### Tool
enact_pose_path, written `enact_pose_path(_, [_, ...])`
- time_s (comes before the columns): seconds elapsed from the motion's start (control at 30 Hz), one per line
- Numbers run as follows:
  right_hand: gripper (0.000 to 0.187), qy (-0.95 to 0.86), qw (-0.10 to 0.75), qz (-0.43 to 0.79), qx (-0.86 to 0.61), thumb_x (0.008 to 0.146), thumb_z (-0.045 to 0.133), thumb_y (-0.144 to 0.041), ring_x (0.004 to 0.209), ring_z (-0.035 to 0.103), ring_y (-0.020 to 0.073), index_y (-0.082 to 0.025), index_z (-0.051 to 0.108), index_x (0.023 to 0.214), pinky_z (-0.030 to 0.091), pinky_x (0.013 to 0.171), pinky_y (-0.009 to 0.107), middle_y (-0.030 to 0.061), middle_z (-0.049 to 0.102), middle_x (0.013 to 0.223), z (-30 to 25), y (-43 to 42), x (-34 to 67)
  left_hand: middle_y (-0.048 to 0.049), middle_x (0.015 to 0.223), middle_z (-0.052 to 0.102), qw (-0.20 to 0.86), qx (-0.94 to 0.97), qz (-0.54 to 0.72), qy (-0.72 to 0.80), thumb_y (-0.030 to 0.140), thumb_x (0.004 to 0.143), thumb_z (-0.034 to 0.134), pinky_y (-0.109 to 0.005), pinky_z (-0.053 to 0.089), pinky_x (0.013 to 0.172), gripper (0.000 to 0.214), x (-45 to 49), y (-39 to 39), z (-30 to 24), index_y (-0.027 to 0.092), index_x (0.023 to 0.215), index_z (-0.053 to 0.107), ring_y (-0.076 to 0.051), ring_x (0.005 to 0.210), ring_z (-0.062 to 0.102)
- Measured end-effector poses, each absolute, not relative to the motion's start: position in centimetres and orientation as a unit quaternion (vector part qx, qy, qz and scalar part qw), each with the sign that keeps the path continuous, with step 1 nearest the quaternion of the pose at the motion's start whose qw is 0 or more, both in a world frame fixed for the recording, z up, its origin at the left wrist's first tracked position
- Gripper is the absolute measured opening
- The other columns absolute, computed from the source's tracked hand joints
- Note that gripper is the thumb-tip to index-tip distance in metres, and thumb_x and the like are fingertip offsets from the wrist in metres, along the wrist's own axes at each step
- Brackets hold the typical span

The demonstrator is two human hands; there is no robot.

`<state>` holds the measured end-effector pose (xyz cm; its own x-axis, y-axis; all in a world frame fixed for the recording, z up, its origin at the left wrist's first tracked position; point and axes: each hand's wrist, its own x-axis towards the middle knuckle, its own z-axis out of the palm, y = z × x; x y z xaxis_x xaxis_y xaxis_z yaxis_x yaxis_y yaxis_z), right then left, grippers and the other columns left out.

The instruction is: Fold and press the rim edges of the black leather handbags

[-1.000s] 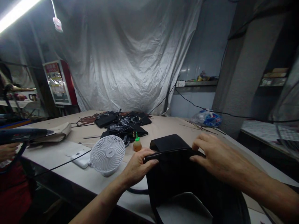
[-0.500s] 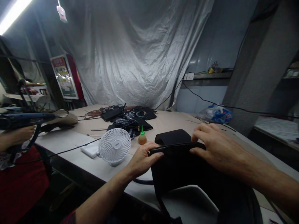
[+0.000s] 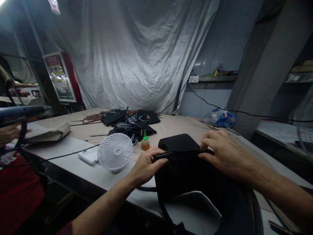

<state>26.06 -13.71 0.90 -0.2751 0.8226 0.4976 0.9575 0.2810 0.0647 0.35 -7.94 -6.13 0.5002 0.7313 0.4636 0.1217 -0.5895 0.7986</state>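
A black bag (image 3: 193,182) stands on the table's near edge in front of me, its flap folded back away from me. My left hand (image 3: 146,166) pinches the left end of the bag's top rim between thumb and fingers. My right hand (image 3: 225,153) curls its fingers over the right end of the same rim. A pale lining or sheet (image 3: 193,212) shows low inside the bag.
A small white fan (image 3: 114,153), a white power bank (image 3: 88,157) with a black cable, and an orange glue bottle (image 3: 145,143) sit left of the bag. Black bags and straps (image 3: 129,122) lie farther back. At far left another person's hand (image 3: 8,133) holds a blue tool.
My hands keep the same grip on the bag's rim. The view has swung slightly. The person at left has shifted the blue tool a little.
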Motion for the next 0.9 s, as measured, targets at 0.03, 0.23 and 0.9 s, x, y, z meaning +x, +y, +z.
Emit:
enact_pose_path(0.03, [0.011, -0.780, 0.189, -0.179, -0.569, 0.074, 0.068, -0.021, 0.089, 0.049, 0.0238, -0.021, 0.061, 0.066, 0.042, 0.078, 0.038, 0.0055, 0.057, 0.087, 0.8, -13.6, 26.1, -0.0061, 0.098, 0.065, 0.361, 0.786, 0.421, 0.273, 0.026, 0.084, 0.062, -0.027, 0.043, 0.088, 0.017, 0.4, -7.9, -6.1, 0.015, 0.095, 0.069, -0.017, 0.095, 0.059])
enact_pose_path(0.23, [0.019, -0.791, 0.187, -0.177, -0.555, 0.079, 0.061, -0.020, 0.087, 0.050, 0.0227, -0.020, 0.061, 0.059, 0.040, 0.079, 0.037, 0.0055, 0.060, 0.085, 0.7, -13.1, 26.6, -0.0047, 0.096, 0.065, 0.347, 0.794, 0.417, 0.276, 0.027, 0.085, 0.062, -0.026, 0.043, 0.086, 0.016, 0.6, -8.0, -6.0, 0.016, 0.093, 0.069, -0.016, 0.093, 0.059])
enact_pose_path(0.9, [0.014, -0.722, 0.172, -0.027, -0.669, 0.076, 0.057, -0.026, 0.074, 0.057, 0.0170, -0.020, 0.061, 0.064, 0.038, 0.064, 0.027, 0.0019, 0.064, 0.075, 1.4, -12.5, 26.6, -0.0040, 0.093, 0.065, 0.313, 0.812, 0.406, 0.278, 0.030, 0.088, 0.057, -0.025, 0.044, 0.082, 0.018, 0.9, -8.2, -5.9, 0.017, 0.095, 0.068, -0.015, 0.090, 0.059])
